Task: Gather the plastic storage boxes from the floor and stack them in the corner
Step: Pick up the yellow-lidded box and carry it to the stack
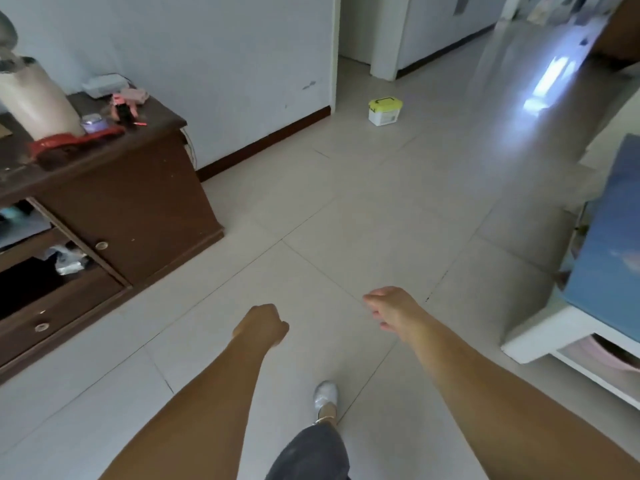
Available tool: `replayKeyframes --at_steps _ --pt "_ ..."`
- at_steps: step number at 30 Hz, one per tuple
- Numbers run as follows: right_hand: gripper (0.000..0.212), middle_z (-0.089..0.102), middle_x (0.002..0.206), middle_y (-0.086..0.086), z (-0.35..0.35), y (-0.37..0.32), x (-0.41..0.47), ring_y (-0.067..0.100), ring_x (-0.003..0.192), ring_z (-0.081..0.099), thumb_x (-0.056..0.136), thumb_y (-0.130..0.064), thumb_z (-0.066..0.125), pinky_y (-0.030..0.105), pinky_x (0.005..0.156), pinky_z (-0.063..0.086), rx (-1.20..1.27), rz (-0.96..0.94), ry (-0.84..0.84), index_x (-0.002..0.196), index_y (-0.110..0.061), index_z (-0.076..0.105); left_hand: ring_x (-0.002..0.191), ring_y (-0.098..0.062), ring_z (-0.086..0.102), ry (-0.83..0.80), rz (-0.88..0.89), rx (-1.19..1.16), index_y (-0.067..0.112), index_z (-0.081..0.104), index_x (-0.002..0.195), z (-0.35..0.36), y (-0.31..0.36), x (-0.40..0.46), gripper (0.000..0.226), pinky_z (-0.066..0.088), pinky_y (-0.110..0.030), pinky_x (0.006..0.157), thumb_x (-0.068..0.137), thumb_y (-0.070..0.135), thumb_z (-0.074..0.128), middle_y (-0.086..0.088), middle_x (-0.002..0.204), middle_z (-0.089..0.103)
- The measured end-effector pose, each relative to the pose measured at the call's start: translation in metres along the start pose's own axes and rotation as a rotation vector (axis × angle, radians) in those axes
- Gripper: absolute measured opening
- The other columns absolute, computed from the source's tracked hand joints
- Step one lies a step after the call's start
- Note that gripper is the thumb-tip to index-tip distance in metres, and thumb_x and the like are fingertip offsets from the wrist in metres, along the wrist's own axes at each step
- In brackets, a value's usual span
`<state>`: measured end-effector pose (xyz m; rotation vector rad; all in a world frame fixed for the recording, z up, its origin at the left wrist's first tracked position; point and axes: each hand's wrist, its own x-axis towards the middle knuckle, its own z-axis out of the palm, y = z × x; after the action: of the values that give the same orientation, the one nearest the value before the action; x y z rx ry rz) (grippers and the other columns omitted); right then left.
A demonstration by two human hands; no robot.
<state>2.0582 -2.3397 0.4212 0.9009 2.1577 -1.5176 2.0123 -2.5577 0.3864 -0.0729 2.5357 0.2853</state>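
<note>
One small plastic storage box point(385, 111) stands on the tiled floor far ahead, near the wall's corner by the doorway. It has a clear body, a yellow-green lid and a dark handle. My left hand point(263, 325) is curled into a loose fist low in the view and holds nothing. My right hand point(389, 306) reaches forward with fingers loosely bent and also holds nothing. Both hands are far from the box. One foot in a white shoe point(325, 393) steps forward below them.
A dark wooden cabinet point(121, 209) with clutter on top stands at the left against the white wall. A white shelf unit with a blue panel point(602, 258) lines the right edge. Pale floor tiles stretch between them toward the doorway point(356, 36).
</note>
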Motion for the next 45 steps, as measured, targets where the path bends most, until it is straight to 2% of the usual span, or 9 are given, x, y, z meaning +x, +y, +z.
replayKeyframes --at_steps 4,12,16,21,25,28,36,42,45 --pt "0.039 0.061 0.107 0.013 -0.042 -0.048 0.068 0.031 0.117 0.057 0.09 -0.022 0.057 0.037 0.101 0.045 -0.086 0.021 0.086 0.123 -0.002 0.059 0.112 -0.025 0.056 -0.041 0.074 0.002 0.011 0.055 0.124 -0.038 0.068 0.076 0.036 0.044 -0.03 0.084 0.092 0.024 0.046 -0.008 0.129 0.054" --pt "0.036 0.054 0.089 0.012 -0.119 -0.111 0.207 0.024 0.086 0.051 0.089 -0.019 0.054 0.032 0.078 0.043 -0.08 0.108 0.137 0.115 0.005 0.062 0.087 -0.02 0.048 0.002 0.159 0.003 0.012 0.058 0.105 -0.114 0.179 0.215 0.024 0.038 -0.026 0.074 0.09 0.024 0.046 -0.003 0.099 0.056" --pt "0.037 0.053 0.096 0.01 -0.156 -0.134 0.287 0.025 0.093 0.055 0.09 -0.021 0.054 0.034 0.085 0.046 -0.083 0.186 0.127 0.118 0.003 0.06 0.085 -0.019 0.046 -0.009 0.178 0.04 0.015 0.055 0.089 -0.137 0.234 0.291 0.013 0.037 -0.025 0.074 0.089 0.024 0.047 0.004 0.08 0.048" --pt "0.037 0.052 0.1 0.009 -0.229 -0.177 0.403 0.024 0.098 0.054 0.091 -0.022 0.055 0.032 0.088 0.044 -0.09 0.164 0.124 0.12 0.002 0.06 0.09 -0.02 0.047 -0.009 0.132 0.034 0.01 0.058 0.117 -0.174 0.322 0.383 0.033 0.037 -0.024 0.075 0.09 0.025 0.047 -0.007 0.116 0.061" --pt "0.028 0.056 0.091 0.012 -0.3 -0.229 0.478 0.027 0.089 0.056 0.09 -0.021 0.055 0.034 0.079 0.045 -0.088 0.17 0.13 0.108 -0.001 0.065 0.113 -0.023 0.052 -0.008 0.121 -0.003 0.012 0.054 0.125 -0.214 0.402 0.442 0.037 0.041 -0.027 0.09 0.093 0.029 0.047 -0.007 0.131 0.056" --pt "0.018 0.052 0.078 0.009 -0.336 -0.259 0.527 0.024 0.082 0.048 0.09 -0.019 0.053 0.03 0.075 0.037 -0.086 0.153 0.153 0.099 -0.006 0.062 0.122 -0.024 0.051 0.009 0.15 -0.073 0.015 0.055 0.124 -0.235 0.449 0.478 0.036 0.036 -0.025 0.085 0.091 0.03 0.049 -0.006 0.132 0.055" --pt "0.035 0.058 0.101 0.013 -0.416 -0.335 0.69 0.025 0.089 0.054 0.092 -0.024 0.055 0.034 0.079 0.046 -0.049 0.18 0.08 0.117 -0.001 0.061 0.122 -0.024 0.052 -0.116 0.077 0.046 0.008 0.052 0.128 -0.283 0.556 0.639 0.041 0.042 -0.027 0.091 0.094 0.031 0.046 -0.01 0.133 0.055" --pt "0.026 0.057 0.094 0.01 -0.509 -0.409 0.815 0.024 0.086 0.052 0.091 -0.022 0.057 0.033 0.074 0.043 0.019 0.24 0.126 0.11 -0.005 0.062 0.117 -0.026 0.054 -0.117 0.112 0.026 0.006 0.054 0.121 -0.351 0.678 0.779 0.037 0.04 -0.028 0.085 0.093 0.029 0.046 -0.011 0.126 0.058" --pt "0.022 0.052 0.072 0.003 -0.538 -0.431 0.854 0.024 0.081 0.048 0.091 -0.021 0.056 0.032 0.074 0.039 -0.017 0.205 0.169 0.104 -0.005 0.065 0.116 -0.027 0.053 -0.089 0.167 0.006 0.006 0.055 0.12 -0.377 0.73 0.811 0.036 0.039 -0.028 0.084 0.093 0.029 0.046 -0.012 0.126 0.057"
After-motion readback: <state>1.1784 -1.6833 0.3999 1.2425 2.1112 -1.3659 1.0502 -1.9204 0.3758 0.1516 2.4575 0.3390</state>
